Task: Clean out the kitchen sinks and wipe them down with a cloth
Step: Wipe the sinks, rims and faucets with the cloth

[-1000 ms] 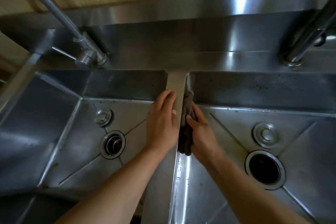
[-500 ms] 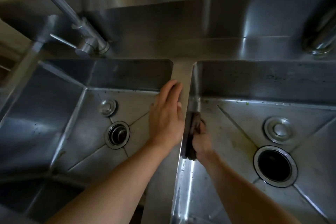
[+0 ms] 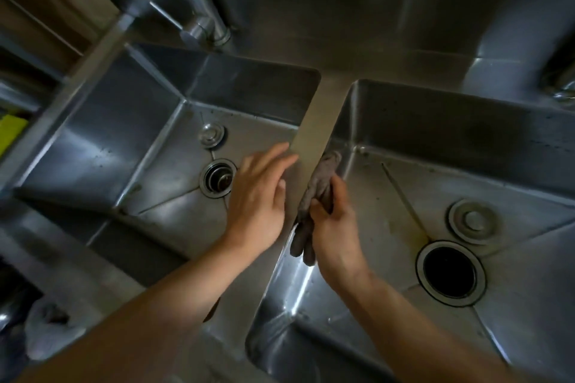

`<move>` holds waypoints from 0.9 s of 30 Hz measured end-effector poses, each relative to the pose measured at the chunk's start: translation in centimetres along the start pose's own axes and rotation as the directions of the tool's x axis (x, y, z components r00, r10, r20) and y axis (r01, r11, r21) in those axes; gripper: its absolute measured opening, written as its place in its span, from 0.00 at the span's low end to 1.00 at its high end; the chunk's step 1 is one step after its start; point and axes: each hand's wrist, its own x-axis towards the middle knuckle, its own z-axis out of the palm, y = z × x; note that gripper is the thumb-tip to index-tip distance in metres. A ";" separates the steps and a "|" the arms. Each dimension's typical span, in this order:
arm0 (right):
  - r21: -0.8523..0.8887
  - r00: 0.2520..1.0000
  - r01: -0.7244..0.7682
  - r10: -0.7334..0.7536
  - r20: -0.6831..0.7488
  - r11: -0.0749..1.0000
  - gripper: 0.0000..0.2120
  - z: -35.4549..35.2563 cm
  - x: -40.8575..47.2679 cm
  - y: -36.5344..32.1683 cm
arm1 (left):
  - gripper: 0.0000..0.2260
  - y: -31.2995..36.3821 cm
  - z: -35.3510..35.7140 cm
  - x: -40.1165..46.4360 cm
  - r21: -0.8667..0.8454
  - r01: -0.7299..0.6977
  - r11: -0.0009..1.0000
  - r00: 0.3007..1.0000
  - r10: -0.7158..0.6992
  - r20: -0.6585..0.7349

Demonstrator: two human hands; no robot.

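**Inspector:** State the position of the hands.

**Assistant:** Left hand lies at centre frame, flat and open, fingers straight, palm down on the divider between the two basins. Its grip has hold of nothing. Right hand is just right of it, inside the right sink, with its grip closed around the cloth.

**Inspector:** And the cloth?

**Assistant:** Grey-brown, bunched lengthwise. It is pressed against the right sink's left wall, directly below the divider's edge. One end sticks out above the fingers toward the back corner; the other hangs below the heel of the hand.

**Inspector:** Condition of the basins?

**Assistant:** The left sink occupies the left half of the frame. Its drain holds a strainer, and a round cap sits just above it. The right sink has an open drain at lower right, dark inside, with a round plug lying just above it (touching the drain rim or only beside it, I cannot tell). There is yellowish staining on the floor left of that drain, and dark specks on the back wall.

**Inspector:** Fittings?

**Assistant:** One tap at upper centre-left, mounted behind the left sink. A second fitting at the right edge is blurred.
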 end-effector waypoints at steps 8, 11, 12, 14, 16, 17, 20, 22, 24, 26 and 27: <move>-0.252 0.907 -0.387 0.318 -0.276 0.887 0.23 -2.6 5.3 10.9 | 0.22 -0.3 1.7 -2.8 0.055 -0.020 0.998 1.000 0.021 -0.013; -0.296 0.874 -0.462 0.374 -0.310 0.836 0.27 -3.0 6.3 12.1 | 0.21 -0.4 1.8 -2.9 0.046 -0.047 0.998 0.999 0.047 -0.006; -0.274 0.869 -0.471 0.388 -0.309 0.838 0.26 -2.8 6.2 11.5 | 0.21 -0.4 1.7 -2.9 0.040 -0.050 0.998 0.999 0.051 -0.001; -0.151 0.882 -0.446 0.405 -0.243 0.882 0.22 -2.2 4.7 9.0 | 0.21 -0.2 1.6 -2.8 0.035 -0.049 0.998 0.999 0.049 -0.003; -0.053 0.922 -0.380 0.374 -0.096 0.923 0.15 -1.7 1.9 6.0 | 0.21 -0.2 1.6 -2.8 0.026 -0.030 0.999 1.000 0.030 -0.006; -0.039 0.938 -0.346 0.345 -0.028 0.937 0.12 -1.4 0.4 4.7 | 0.21 -0.1 1.5 -2.9 0.013 -0.017 1.000 1.000 0.017 -0.003; -0.042 0.956 -0.277 0.279 0.086 0.960 0.11 -0.7 -2.6 2.6 | 0.21 0.0 1.4 -2.9 -0.006 0.003 1.000 1.000 -0.003 0.007; -0.102 0.962 -0.262 0.269 0.057 0.960 0.13 -0.3 -2.8 2.9 | 0.21 0.1 1.3 -2.8 -0.006 0.005 1.000 1.000 -0.005 0.010; -0.242 0.954 -0.298 0.294 -0.055 0.923 0.15 -0.4 -1.6 4.7 | 0.21 0.1 1.4 -2.8 0.001 0.003 1.000 1.000 -0.003 0.011; -0.399 0.919 -0.394 0.340 -0.202 0.828 0.18 -1.2 0.2 7.3 | 0.21 0.0 1.5 -2.9 -0.001 0.005 1.000 1.000 -0.005 0.015; -0.452 0.897 -0.442 0.370 -0.243 0.775 0.20 -1.6 1.0 8.4 | 0.21 -0.1 1.5 -2.9 -0.004 0.004 1.000 1.000 -0.004 0.015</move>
